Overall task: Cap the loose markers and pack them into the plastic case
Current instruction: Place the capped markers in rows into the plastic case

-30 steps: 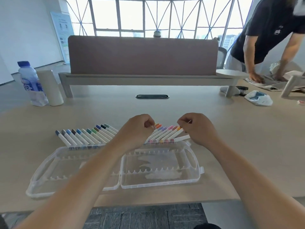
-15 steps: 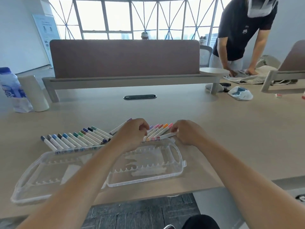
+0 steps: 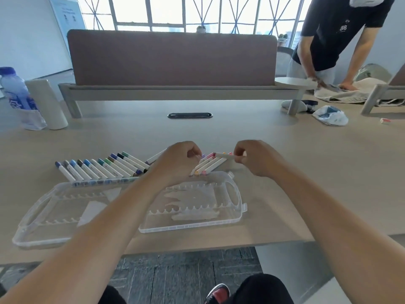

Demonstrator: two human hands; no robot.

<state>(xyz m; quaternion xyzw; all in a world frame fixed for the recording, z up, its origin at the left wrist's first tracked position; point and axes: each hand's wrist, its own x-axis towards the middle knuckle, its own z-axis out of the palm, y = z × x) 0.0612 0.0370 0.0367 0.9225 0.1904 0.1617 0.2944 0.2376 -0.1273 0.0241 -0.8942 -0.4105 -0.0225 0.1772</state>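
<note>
Mid-frame, the right hand [image 3: 252, 160] pinches a marker [image 3: 225, 156]; the left hand [image 3: 177, 162] curls, its grip's contents unseen. Capping wants square alignment.

- A blue-capped water bottle [image 3: 15, 95] stands far left on the tabletop [image 3: 306, 172], just beside a white roll [image 3: 47, 104]
- A brown divider panel [image 3: 173, 60] spans the far side, a black cable slot [image 3: 190, 115] before it
- Far right, a person in a black shirt [image 3: 341, 29] leans over a cloth bag [image 3: 359, 92]
</note>
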